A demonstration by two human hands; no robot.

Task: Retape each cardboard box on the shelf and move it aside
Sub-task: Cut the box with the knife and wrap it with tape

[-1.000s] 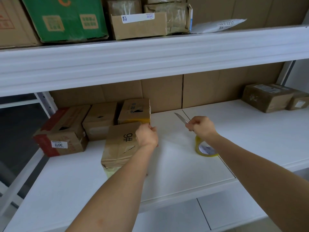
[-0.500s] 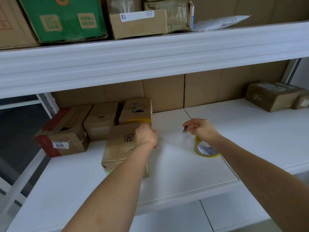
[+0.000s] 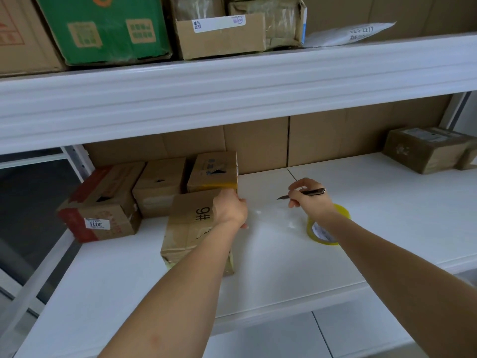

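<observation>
A cardboard box marked "#6" (image 3: 191,226) lies on the white shelf (image 3: 284,267), left of centre. My left hand (image 3: 229,209) grips its far right top corner. A strip of clear tape (image 3: 271,215) stretches from that corner to the yellow tape roll (image 3: 326,228), which stands on the shelf under my right wrist. My right hand (image 3: 307,196) holds a small black-handled knife (image 3: 302,193), blade pointing left just above the strip.
Three more boxes stand behind the "#6" box: one with red tape (image 3: 103,202), a plain one (image 3: 160,184), and a yellow-taped one (image 3: 214,170). Two taped boxes (image 3: 428,148) sit far right. The upper shelf (image 3: 232,81) overhangs, loaded with boxes.
My right hand has turned the knife: the blade pointed up-left, was hidden in the fist, and now points left over the tape. My left hand stayed on the box.
</observation>
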